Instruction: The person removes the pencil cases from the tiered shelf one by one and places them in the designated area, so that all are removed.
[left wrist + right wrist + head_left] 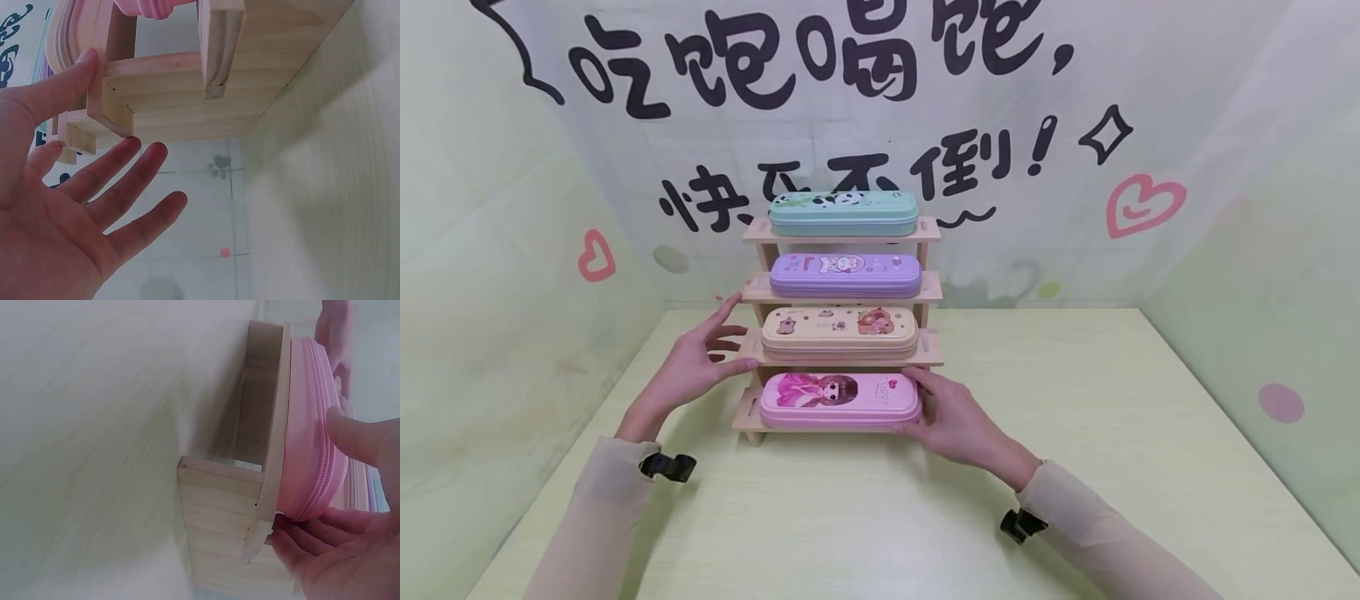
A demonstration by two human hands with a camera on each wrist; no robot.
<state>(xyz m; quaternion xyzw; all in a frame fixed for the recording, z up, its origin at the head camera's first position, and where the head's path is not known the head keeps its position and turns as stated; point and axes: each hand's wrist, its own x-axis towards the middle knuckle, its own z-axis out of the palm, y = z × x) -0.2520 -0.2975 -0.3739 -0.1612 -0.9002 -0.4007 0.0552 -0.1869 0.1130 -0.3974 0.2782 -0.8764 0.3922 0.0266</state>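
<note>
A wooden step rack (928,350) carries a zipped pencil case on each tier. My right hand (958,421) holds the right end of the pink pencil case (880,400) on the lowest tier. In the right wrist view, the thumb (356,437) lies against its zipped side while the fingers curl around its end. My left hand (688,358) is at the rack's left side, fingers extended. The left wrist view has its thumb tip (87,59) against the tier under the cream pencil case (812,329), with the other fingers spread beside the stepped frame.
Higher on the rack lie a purple pencil case (850,279) and, at the top, a mint-green one (842,218) with pandas. The rack stands on a pale wood-grain table (1075,433). Behind it hangs a printed cloth (1015,208) with large lettering; more cloth borders both sides.
</note>
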